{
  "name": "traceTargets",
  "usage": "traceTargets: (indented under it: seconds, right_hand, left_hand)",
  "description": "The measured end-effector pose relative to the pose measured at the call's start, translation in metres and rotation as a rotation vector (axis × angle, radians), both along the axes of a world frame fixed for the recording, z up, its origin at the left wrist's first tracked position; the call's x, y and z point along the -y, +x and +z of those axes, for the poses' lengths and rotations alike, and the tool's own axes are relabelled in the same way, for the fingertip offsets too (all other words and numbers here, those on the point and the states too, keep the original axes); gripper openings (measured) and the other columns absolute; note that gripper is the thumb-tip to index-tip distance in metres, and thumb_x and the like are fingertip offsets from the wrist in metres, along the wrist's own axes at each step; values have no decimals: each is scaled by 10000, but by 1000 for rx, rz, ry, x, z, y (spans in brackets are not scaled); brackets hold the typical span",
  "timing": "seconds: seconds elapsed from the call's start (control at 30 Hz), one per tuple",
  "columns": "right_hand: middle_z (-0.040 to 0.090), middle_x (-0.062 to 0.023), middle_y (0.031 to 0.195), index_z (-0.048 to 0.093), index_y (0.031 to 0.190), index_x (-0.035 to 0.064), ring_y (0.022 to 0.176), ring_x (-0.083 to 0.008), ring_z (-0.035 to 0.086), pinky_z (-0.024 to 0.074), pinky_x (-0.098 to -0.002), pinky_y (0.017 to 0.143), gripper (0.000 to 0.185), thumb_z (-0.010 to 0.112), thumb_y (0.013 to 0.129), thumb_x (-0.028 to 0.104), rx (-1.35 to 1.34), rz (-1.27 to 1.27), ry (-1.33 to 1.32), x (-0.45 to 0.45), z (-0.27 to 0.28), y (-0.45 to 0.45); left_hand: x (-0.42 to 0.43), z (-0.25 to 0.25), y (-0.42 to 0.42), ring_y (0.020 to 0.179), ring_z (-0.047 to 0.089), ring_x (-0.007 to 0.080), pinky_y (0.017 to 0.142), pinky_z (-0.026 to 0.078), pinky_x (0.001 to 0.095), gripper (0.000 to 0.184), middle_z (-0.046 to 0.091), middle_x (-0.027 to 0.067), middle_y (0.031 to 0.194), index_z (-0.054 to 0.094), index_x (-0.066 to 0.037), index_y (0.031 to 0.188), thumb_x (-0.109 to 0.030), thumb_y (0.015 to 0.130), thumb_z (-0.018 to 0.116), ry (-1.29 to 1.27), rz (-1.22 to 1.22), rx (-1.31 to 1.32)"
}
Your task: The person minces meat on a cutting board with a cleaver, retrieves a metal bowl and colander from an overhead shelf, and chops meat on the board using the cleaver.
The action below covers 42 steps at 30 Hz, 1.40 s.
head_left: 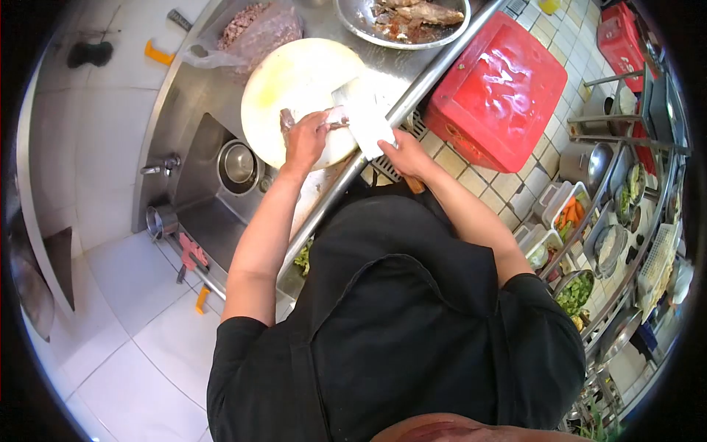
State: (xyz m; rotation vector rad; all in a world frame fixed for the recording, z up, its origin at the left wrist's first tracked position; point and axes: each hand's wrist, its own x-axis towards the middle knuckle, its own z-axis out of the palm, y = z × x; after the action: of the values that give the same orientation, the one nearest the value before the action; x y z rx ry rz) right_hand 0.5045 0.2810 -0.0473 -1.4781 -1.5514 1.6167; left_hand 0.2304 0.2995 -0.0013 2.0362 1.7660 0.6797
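On the round white cutting board (269, 74), my left hand (305, 144) is closed over a pinkish-brown piece of meat (337, 116). One end of it shows left of the fingers and another to their right; whether it is meat or fish is hard to tell. My right hand (410, 158) grips a cleaver (368, 125), its wooden handle showing below the fist. The broad blade lies over the board's right edge, beside the right end of the piece. Glare washes out part of the blade and board.
Behind the board are a plastic bag of minced-looking food (247, 29) and a metal bowl (346, 29) with browned pieces. A sink (199, 221) lies left. A red lidded box (501, 88) stands on the floor at right, near shelves with vegetable containers (571, 214).
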Motion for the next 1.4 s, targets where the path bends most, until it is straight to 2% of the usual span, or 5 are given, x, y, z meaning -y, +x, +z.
traceTargets:
  seconds: [0.3, 0.43, 0.63, 1.13, 1.4]
  right_hand:
    - [697, -143, 756, 646, 1230, -40, 511, -216, 641, 529, -389, 565, 405, 650, 1033, 314, -73, -34, -90, -19, 9, -36]
    - [690, -133, 752, 638, 1273, -39, 507, -199, 635, 525, -382, 552, 422, 645, 1036, 311, -76, 15, -126, -8, 15, -21]
    - [759, -244, 1128, 668, 1281, -22, 1108, -383, 718, 527, -441, 980, 438, 644, 1025, 332, 49, 78, -84, 12, 25, -12]
    - [679, -113, 763, 641, 1272, -38, 483, -168, 596, 507, -355, 505, 403, 635, 1047, 297, -16, 137, -53, -9, 11, -16]
    - [650, -62, 727, 652, 1215, -46, 469, -137, 568, 474, -354, 482, 351, 623, 1055, 265, -55, 158, -151, -4, 23, -15]
  left_hand:
    - [1, -7, -6, 1152, 728, 319, 1009, 572, 386, 295, 748, 169, 1270, 775, -47, 1228, -94, 938, 750, -62, 44, 1]
    - [6, 0, -5, 1056, 745, 282, 943, 587, 359, 273, 771, 136, 1164, 797, -53, 1184, -119, 919, 783, -45, 92, 30]
    - [9, -17, -14, 934, 743, 249, 861, 588, 350, 252, 762, 110, 1046, 812, -51, 1140, -133, 902, 809, -13, 86, 64]
    - [11, -3, -28, 954, 745, 312, 867, 599, 378, 266, 766, 149, 1093, 797, -55, 1175, -84, 911, 778, -31, 0, -2]
    - [7, 0, -32, 984, 758, 305, 884, 606, 376, 234, 773, 152, 1120, 792, -4, 1129, -76, 908, 771, -101, -98, 9]
